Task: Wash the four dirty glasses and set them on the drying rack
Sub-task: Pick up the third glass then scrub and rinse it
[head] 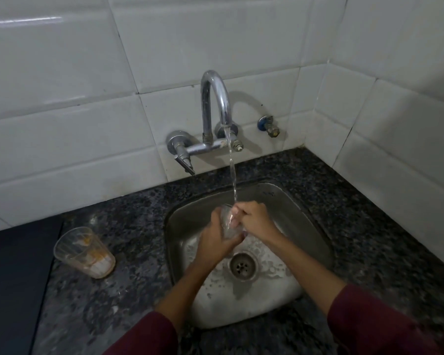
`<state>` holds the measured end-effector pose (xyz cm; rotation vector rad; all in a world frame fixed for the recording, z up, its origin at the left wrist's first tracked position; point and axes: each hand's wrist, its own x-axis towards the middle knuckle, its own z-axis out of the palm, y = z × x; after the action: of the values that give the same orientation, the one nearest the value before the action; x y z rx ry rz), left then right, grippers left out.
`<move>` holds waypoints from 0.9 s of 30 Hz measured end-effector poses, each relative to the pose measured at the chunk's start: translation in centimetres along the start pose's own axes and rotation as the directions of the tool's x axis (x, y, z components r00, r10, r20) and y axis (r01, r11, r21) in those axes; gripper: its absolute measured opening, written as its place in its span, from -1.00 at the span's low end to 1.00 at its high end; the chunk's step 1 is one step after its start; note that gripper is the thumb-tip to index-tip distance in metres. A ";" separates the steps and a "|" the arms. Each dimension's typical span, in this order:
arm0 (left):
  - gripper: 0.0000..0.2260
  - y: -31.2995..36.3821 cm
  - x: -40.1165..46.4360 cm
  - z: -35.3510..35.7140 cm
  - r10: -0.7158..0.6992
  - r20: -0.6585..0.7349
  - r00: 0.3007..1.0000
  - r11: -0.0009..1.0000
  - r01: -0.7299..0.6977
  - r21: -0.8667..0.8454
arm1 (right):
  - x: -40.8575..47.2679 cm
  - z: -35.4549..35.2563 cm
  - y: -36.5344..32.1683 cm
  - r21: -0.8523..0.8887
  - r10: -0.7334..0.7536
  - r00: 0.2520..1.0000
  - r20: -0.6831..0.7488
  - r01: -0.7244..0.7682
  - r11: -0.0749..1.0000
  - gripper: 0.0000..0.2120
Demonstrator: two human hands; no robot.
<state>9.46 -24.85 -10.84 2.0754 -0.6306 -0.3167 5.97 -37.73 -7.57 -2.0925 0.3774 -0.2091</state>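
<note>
I am looking down over a steel sink set into a dark speckled stone surface, with white tiled walls behind and to the right. A curved chrome tap on the back wall is running, and its thin stream of water falls onto the rim of the clear glass I hold above the sink, just behind the drain.

My left hand is curled round the glass from the left and below, fingers wrapped under its base. My right hand is closed on the glass from the right, near the rim; its fingers are bent, and I cannot tell whether any of them reach inside. The glass tilts with its mouth toward the tap. Both forearms come in from the bottom edge, in dark red sleeves pushed back from the wrists.

The sink floor around the drain is wet and spotted with droplets or foam.

On the surface to the left of the sink, well apart from my hands, a second glass stands upright, smeared inside with orange and whitish residue. Just left of it lies a flat dark panel. A small valve with a blue collar sticks out of the wall to the right of the tap.
</note>
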 end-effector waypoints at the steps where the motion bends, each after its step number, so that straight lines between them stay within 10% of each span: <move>1: -0.32 -0.1 0.3 -0.5 -0.017 0.095 0.995 0.994 0.027 -0.102 | -0.1 -0.5 0.2 0.094 -0.011 1.000 0.020 0.009 0.996 -0.75; 6: -0.52 -0.4 1.2 -2.4 0.030 0.462 0.886 0.634 0.340 -0.695 | -0.6 -2.3 0.4 0.381 -0.204 0.971 0.124 0.143 0.914 -0.75; 19: -0.29 0.9 0.9 0.1 0.007 -0.120 0.993 0.982 -0.030 -0.187 | 0.1 -1.4 -1.5 -0.078 -0.172 0.985 -0.011 0.171 0.982 -0.79; 22: -0.23 0.5 1.6 -1.0 0.020 0.059 0.998 0.962 -0.003 -0.273 | 0.3 -2.4 -1.1 0.093 -0.190 0.982 0.016 0.188 0.978 -0.67; 27: -0.24 0.0 1.9 -2.8 0.079 0.461 0.884 0.594 0.329 -0.734 | -0.2 -3.5 -1.7 0.253 -0.236 0.970 0.052 0.216 0.943 -0.70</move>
<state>12.30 -23.91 -9.30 1.1408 -0.4620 -1.0048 5.03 -39.62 -4.28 -1.8882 0.0560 -0.2901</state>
